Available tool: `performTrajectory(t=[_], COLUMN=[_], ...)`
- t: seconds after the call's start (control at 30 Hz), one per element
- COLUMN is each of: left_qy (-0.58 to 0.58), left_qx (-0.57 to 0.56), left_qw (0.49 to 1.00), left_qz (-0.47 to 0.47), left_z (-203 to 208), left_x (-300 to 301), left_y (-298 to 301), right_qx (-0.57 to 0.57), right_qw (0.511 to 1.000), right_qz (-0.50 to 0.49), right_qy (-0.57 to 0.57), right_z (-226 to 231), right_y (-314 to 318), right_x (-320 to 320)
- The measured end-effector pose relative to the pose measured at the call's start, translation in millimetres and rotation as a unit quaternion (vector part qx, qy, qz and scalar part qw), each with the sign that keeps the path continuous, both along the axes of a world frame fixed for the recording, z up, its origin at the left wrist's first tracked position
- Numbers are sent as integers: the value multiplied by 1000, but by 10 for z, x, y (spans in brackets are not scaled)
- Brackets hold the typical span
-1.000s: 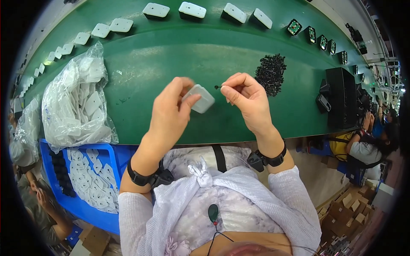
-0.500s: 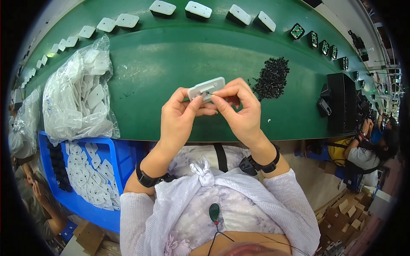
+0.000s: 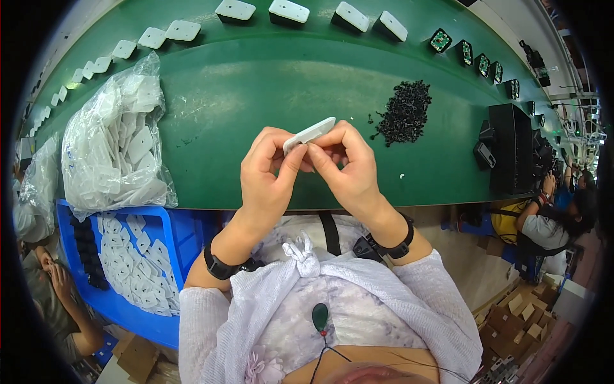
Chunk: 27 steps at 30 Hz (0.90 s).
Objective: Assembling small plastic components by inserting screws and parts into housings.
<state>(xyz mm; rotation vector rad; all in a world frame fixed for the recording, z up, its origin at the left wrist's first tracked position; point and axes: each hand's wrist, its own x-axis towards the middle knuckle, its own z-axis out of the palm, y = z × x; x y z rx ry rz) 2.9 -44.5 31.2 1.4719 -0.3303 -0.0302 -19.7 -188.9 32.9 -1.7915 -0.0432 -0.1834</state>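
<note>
Between my two hands, above the near part of the green bench, is a white plastic cover (image 3: 311, 132), tilted so that mostly its edge shows. My left hand (image 3: 270, 163) pinches its left end, thumb in front and fingers curled behind. At the other end my right hand (image 3: 342, 160) grips it, the thumb pressed to its near side close to the left thumb. Whatever lies under the thumbs is hidden. To the right of my right hand is a pile of small black parts (image 3: 404, 112).
A clear plastic bag (image 3: 82, 144) of white covers lies on the left. Below it stands a blue bin (image 3: 169, 233) holding white and black parts. White-topped units (image 3: 289, 11) and black housings with green boards (image 3: 441, 40) line the far side. A black box (image 3: 511, 147) stands right.
The white cover has tipped, so its inner side shows less and its edge more. My right hand has shifted slightly left and closer to my left hand.
</note>
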Motion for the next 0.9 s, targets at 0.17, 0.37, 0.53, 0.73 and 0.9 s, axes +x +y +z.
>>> performTrajectory(t=[0.17, 0.37, 0.53, 0.73, 0.9], left_qy=[108, 121, 133, 196, 169], left_qx=[-69, -35, -5, -37, 119], left_qw=[991, 989, 984, 974, 978], left_qz=[-47, -82, -122, -108, 1], left_z=[1, -33, 34, 94, -72], left_x=[36, 74, 114, 312, 652], left_y=[2, -85, -180, -257, 193], right_qx=[-111, -9, 3, -19, -472], right_qw=[984, 997, 987, 969, 834], right_qz=[-73, 14, 38, 173, -284], right_qy=[-117, 79, 154, 176, -20], right_z=[70, 86, 173, 198, 228], right_y=[-218, -345, -513, -945, -2144], right_x=[12, 93, 176, 461, 1554])
